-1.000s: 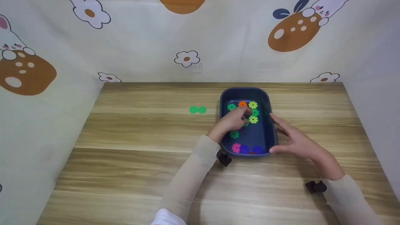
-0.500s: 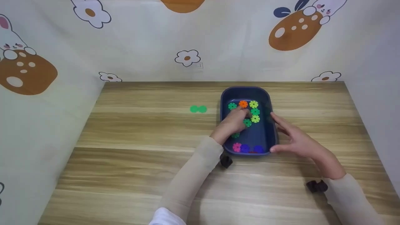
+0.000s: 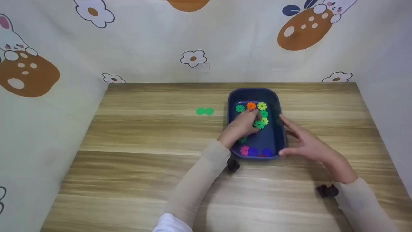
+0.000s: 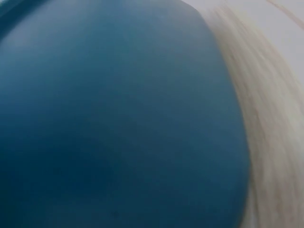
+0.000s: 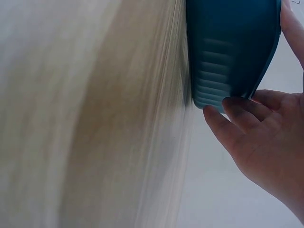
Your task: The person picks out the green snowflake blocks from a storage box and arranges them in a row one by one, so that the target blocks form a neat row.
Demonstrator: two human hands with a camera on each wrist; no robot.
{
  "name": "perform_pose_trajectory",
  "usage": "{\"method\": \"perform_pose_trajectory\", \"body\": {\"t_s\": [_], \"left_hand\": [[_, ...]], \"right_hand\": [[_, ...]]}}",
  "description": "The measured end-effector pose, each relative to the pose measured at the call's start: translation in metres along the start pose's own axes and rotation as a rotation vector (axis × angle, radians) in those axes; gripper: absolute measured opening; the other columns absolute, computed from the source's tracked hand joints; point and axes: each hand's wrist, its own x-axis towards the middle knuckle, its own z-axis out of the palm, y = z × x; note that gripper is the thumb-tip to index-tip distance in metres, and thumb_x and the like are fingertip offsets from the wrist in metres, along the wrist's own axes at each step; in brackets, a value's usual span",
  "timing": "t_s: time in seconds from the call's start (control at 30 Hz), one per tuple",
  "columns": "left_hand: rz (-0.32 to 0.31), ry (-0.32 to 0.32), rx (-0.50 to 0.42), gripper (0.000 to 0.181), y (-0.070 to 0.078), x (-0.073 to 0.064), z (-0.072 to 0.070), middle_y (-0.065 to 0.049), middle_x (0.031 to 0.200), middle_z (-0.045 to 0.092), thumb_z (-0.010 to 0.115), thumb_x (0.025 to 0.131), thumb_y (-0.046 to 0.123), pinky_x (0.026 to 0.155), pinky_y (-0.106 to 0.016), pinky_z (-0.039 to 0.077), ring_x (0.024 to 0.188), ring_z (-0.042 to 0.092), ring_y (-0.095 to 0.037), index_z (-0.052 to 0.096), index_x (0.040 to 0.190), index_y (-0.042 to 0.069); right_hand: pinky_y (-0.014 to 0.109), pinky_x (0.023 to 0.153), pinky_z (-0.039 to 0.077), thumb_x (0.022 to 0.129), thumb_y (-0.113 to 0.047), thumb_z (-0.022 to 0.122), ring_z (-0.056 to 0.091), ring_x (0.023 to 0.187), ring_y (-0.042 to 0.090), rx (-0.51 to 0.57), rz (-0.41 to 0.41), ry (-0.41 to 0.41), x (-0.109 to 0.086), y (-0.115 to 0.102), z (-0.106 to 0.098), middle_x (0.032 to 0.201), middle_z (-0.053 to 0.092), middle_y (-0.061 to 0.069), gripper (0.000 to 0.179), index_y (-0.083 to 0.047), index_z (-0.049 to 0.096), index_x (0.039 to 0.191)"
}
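Dark blue tray [image 3: 262,141] upright on wood-grained table [image 3: 135,129], right of centre in the head view: deep, oblong, round-cornered, ridged on the outer wall as seen from the right wrist. Inside, flat cog-like discs, notched round the edge. Toward the far end, from left to right: far green disc [image 3: 240,108], orange disc [image 3: 251,105], far yellow-green disc [image 3: 262,106]. Below the last, inner green disc [image 3: 264,113], then near yellow-green disc [image 3: 265,121], partly covered by bright green disc [image 3: 259,125]. Left hand [image 3: 242,125] reaching inside, thumb and finger pinched on the bright green disc. At the near end: pink disc [image 3: 244,150] touching blue-violet disc [image 3: 253,151], with second blue-violet disc [image 3: 266,152] and red piece [image 3: 261,156] alongside. Right hand [image 3: 307,146] at the right side, thumb and fingers apart, tips against the outer wall. Left of the tray, on the wood: joined green rounds [image 3: 209,111], touching or overlapping, details too small to tell.
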Motion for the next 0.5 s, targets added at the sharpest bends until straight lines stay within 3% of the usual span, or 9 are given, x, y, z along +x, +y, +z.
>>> {"method": "perform_pose_trajectory", "body": {"t_s": [0.13,0.33,0.5], "left_hand": [[0.029,0.022,-0.120,0.033,-0.0006,-0.0003,-0.0027,-0.003,0.120,0.067,0.072,0.092,0.019,0.091,-0.026,0.055,0.101,0.065,-0.013,0.060,0.122,0.016],[0.073,0.086,-0.314,0.030,-0.0023,-0.0024,-0.0063,-0.005,0.115,0.072,0.075,0.089,0.012,0.090,-0.024,0.056,0.103,0.069,-0.016,0.069,0.118,0.012],[0.102,0.105,-0.418,0.030,-0.0047,-0.0042,-0.0071,-0.006,0.111,0.074,0.076,0.088,0.010,0.083,-0.020,0.057,0.099,0.072,-0.017,0.073,0.117,0.012]], "right_hand": [[0.068,0.113,0.028,0.082,-0.018,0.082,0.031,0.143,0.052,-0.013,-0.008,0.000,0.0005,-0.0003,-0.0006,0.167,0.013,0.018,0.105,-0.019,0.012,0.161],[0.065,0.114,0.029,0.082,-0.016,0.082,0.030,0.144,0.051,0.007,-0.032,0.004,0.0004,0.0018,-0.0010,0.167,0.013,0.018,0.106,-0.017,0.012,0.161],[0.061,0.114,0.029,0.081,-0.016,0.083,0.030,0.145,0.050,0.005,-0.044,0.006,0.0004,0.0037,-0.0002,0.166,0.013,0.019,0.107,-0.017,0.012,0.161]]}}
